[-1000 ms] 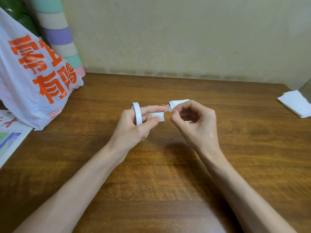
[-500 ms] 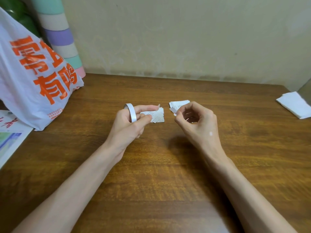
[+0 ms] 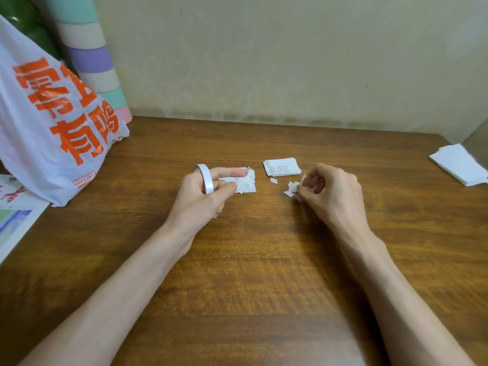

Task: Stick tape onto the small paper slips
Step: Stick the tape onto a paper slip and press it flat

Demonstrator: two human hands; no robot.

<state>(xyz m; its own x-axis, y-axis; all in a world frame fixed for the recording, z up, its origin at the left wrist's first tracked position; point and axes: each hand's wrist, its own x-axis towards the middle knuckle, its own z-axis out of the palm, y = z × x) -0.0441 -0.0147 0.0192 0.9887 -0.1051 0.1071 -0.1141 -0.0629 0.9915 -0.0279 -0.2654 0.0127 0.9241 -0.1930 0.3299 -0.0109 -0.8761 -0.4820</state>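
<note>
White tape roll (image 3: 206, 178) in left fingers (image 3: 229, 172)

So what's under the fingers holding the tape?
A messy pile of printed slips on the table. The fingers of the left hand, holding the tape, cover part, so the count is hidden.

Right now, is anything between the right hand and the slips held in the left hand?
Only a few paper scraps, flat on the table, lie between the right hand and the slips pinched by the left hand.

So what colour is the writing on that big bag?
Orange, on a white plastic bag; head view.
</note>
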